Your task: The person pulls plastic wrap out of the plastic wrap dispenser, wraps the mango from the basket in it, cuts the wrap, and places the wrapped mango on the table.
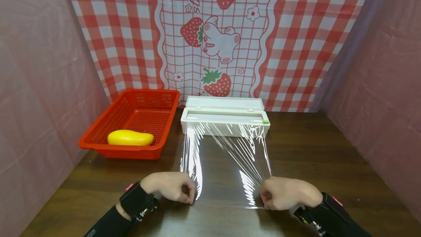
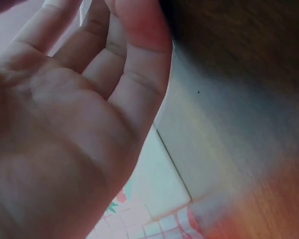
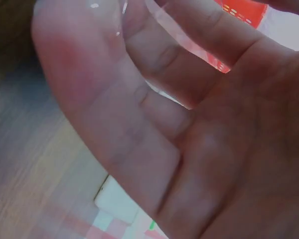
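Over the table, clear film stretches out from the white box; the left hand and right hand, fingers curled, pinch the film's near corners well apart, probably to keep it taut.

Film: clear thin plastic, glossy, creased, catches light in streaks. Box: hard plastic, smooth, low sheen. Basket: perforated plastic, slightly shiny. Fruit: smooth, glossy, looks like plastic. Tabletop: grained wood, soft sheen. Back curtain: printed cloth, matt. 2 side drapes: wrinkled cloth, faintly satiny.
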Action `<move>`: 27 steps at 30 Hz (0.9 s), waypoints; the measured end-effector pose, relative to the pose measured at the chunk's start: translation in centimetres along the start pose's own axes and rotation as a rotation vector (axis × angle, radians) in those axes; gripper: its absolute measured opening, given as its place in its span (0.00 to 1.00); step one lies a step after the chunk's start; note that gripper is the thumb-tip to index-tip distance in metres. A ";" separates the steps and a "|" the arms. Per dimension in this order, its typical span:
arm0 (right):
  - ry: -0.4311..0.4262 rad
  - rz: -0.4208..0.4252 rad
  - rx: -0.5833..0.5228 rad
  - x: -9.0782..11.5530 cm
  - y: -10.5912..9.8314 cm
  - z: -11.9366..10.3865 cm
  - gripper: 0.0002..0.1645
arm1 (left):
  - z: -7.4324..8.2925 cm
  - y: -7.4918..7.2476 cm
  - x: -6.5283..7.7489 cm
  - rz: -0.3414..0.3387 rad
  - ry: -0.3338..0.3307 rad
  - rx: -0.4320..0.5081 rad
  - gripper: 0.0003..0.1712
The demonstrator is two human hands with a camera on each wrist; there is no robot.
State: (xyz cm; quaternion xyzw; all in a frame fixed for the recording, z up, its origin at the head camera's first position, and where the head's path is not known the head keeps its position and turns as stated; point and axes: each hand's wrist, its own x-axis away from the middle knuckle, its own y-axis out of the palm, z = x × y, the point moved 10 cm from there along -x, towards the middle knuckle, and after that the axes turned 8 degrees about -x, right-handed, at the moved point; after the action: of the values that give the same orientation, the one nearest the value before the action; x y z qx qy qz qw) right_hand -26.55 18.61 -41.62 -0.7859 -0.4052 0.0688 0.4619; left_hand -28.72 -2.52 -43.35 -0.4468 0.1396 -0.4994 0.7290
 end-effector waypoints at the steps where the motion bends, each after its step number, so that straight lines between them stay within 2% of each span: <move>1: -0.001 0.003 -0.003 0.1 0.0 0.0 0.13 | 0.0 0.1 0.0 -0.005 -0.001 -0.002 0.10; 4: -0.017 0.011 -0.001 0.3 0.0 -0.3 0.13 | 0.1 0.2 -0.1 -0.008 -0.013 -0.017 0.11; 10: 0.065 0.046 0.085 1.2 -0.2 -0.3 0.13 | 0.2 0.5 0.1 -0.022 -0.063 -0.020 0.11; 12: 0.062 0.048 0.097 1.3 -0.1 -0.3 0.13 | 0.3 0.6 0.2 -0.028 -0.068 -0.025 0.10; 15: 0.064 0.024 0.024 1.2 0.4 -0.1 0.14 | 0.4 0.6 0.3 -0.027 -0.079 -0.047 0.10; 20: 0.129 0.000 -0.109 1.3 1.1 0.6 0.16 | 0.4 0.4 0.4 -0.002 -0.107 -0.061 0.11; 24: 0.143 0.028 -0.056 1.3 0.8 0.7 0.17 | 0.3 0.3 0.4 0.015 -0.152 -0.049 0.11; 27: 0.129 0.068 0.049 1.0 0.2 0.4 0.18 | 0.0 0.4 0.5 0.017 -0.188 -0.052 0.13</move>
State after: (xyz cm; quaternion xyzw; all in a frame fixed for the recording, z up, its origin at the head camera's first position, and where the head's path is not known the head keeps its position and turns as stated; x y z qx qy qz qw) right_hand -25.95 19.58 -41.76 -0.7905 -0.3457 0.0434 0.5036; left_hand -28.25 -2.87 -43.49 -0.5092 0.0872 -0.4452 0.7313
